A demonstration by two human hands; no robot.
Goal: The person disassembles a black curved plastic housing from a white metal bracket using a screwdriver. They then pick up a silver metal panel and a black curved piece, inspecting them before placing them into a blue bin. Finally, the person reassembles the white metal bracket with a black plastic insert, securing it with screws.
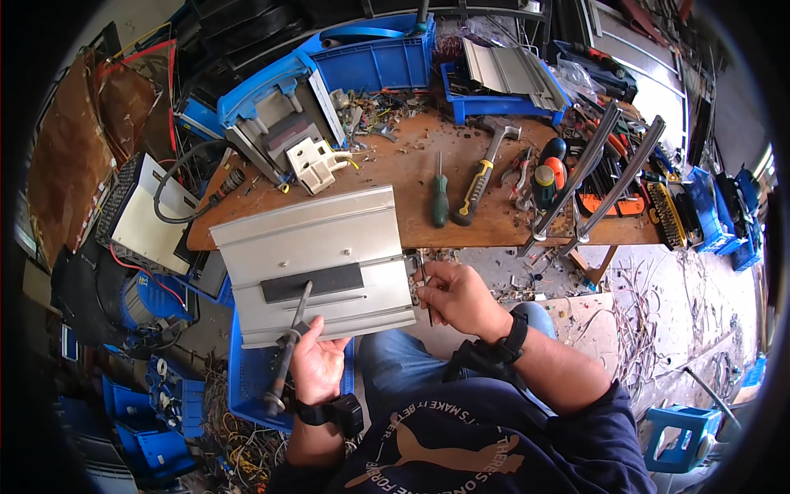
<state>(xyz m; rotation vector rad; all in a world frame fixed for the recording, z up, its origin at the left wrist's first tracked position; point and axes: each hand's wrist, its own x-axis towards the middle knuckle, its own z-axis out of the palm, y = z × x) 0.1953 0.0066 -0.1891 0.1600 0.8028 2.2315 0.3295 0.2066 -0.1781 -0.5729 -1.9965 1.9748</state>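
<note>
A ribbed silver metal panel [313, 239] with a dark strip [313, 281] across it rests on my lap and the bench edge. My left hand [317, 362] supports its near edge and grips a dark-handled screwdriver [284, 362] whose shaft points up at the dark strip. My right hand [457, 296] is at the panel's right edge, fingers pinched on a small thin metal piece [425, 284].
On the wooden bench [461, 222] lie a green screwdriver [440, 202], a hammer [485, 169], pliers [520, 177] and two long metal bars [597, 177]. Blue bins [383, 58] stand behind. A blue crate [251, 379] sits at my left; wire scraps litter the floor.
</note>
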